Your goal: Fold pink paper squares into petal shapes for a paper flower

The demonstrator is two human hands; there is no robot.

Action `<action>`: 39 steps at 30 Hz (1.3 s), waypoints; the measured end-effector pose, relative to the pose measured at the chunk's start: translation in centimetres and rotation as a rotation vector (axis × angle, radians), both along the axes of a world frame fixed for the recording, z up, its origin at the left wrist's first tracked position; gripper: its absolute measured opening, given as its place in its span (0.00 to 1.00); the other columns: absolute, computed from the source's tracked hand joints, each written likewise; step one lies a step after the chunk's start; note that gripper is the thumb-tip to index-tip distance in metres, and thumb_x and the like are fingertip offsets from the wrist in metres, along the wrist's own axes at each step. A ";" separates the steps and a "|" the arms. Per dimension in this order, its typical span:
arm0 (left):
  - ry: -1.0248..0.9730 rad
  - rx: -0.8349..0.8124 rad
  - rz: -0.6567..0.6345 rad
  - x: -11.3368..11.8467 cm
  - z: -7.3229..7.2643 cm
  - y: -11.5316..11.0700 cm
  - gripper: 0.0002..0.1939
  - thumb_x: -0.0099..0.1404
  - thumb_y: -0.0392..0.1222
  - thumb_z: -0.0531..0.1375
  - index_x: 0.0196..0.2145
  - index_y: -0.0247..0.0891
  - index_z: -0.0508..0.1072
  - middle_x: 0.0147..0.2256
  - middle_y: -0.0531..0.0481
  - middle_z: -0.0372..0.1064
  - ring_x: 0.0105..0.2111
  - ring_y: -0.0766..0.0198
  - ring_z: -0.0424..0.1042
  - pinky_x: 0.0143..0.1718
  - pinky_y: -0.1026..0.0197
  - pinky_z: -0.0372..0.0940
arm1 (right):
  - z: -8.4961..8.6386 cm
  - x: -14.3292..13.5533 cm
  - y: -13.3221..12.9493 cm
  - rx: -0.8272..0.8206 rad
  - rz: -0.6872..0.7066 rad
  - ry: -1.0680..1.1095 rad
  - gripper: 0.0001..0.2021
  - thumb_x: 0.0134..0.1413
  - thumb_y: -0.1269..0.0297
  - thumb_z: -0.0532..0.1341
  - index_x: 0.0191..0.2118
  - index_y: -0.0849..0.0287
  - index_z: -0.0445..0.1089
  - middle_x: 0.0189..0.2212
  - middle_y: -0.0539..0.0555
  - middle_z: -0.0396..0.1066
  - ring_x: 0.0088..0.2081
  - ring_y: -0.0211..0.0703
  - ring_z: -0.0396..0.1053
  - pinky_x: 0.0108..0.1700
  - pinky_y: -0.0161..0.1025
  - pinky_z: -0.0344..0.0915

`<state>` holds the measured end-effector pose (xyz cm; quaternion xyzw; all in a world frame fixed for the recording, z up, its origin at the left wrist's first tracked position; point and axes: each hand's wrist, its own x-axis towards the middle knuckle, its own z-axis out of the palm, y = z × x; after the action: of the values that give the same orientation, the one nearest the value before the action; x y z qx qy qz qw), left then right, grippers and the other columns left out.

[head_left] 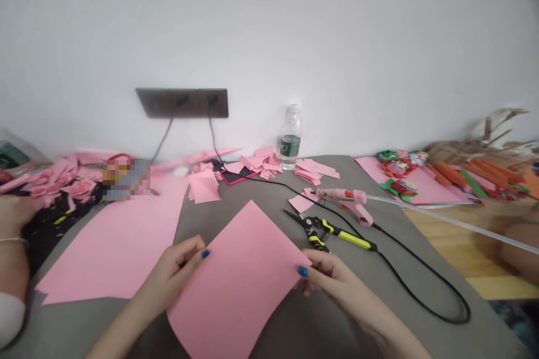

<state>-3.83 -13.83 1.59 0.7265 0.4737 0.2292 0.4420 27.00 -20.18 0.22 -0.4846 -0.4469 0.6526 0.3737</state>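
A square-cornered sheet of pink paper (240,280) is held up in front of me, one corner pointing away. My left hand (183,269) pinches its left edge between thumb and fingers. On the opposite side, my right hand (322,275) grips the right corner, thumb on top and fingers partly hidden beneath. Just beyond my right hand lie scissors-like snips (324,230) with yellow and black handles. A pink glue gun (347,199) with a long clear glue stick rests behind them. Larger pink sheets (122,241) lie left of my left hand.
A water bottle (290,137) stands near the wall among small pink paper pieces (263,162). The black cord (438,286) loops across the right side. Paper flowers (398,171) lie at far right. Other people's arms show at the left (12,269) and right edges.
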 end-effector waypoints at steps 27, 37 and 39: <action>0.422 0.421 -0.288 5.3 -3.7 -4.6 0.52 0.57 0.49 0.67 0.69 0.46 0.40 0.70 0.41 0.39 0.68 0.41 0.43 0.62 0.36 0.54 | -2.5 -4.2 0.5 -0.148 -0.455 0.186 0.26 0.32 0.47 0.74 0.33 0.64 0.74 0.24 0.52 0.73 0.24 0.37 0.67 0.26 0.33 0.67; 0.334 0.283 -0.280 3.5 0.5 -3.0 0.31 0.62 0.48 0.62 0.62 0.45 0.64 0.57 0.42 0.68 0.52 0.51 0.72 0.49 0.55 0.70 | -3.0 -2.9 -0.3 -0.030 -0.470 0.032 0.26 0.29 0.41 0.72 0.22 0.63 0.74 0.22 0.55 0.75 0.27 0.46 0.67 0.33 0.40 0.64; 0.344 0.267 -0.255 2.7 1.8 -1.9 0.13 0.67 0.45 0.55 0.44 0.45 0.77 0.41 0.48 0.79 0.37 0.57 0.78 0.37 0.61 0.71 | -2.6 -2.7 -0.7 -0.047 -0.456 0.082 0.24 0.33 0.42 0.72 0.24 0.62 0.74 0.23 0.55 0.75 0.27 0.46 0.68 0.33 0.40 0.64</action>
<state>-1.18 -15.78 3.40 0.8606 0.4120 0.1050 0.2805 24.29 -20.91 -2.42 -0.5546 -0.2948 0.5808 0.5179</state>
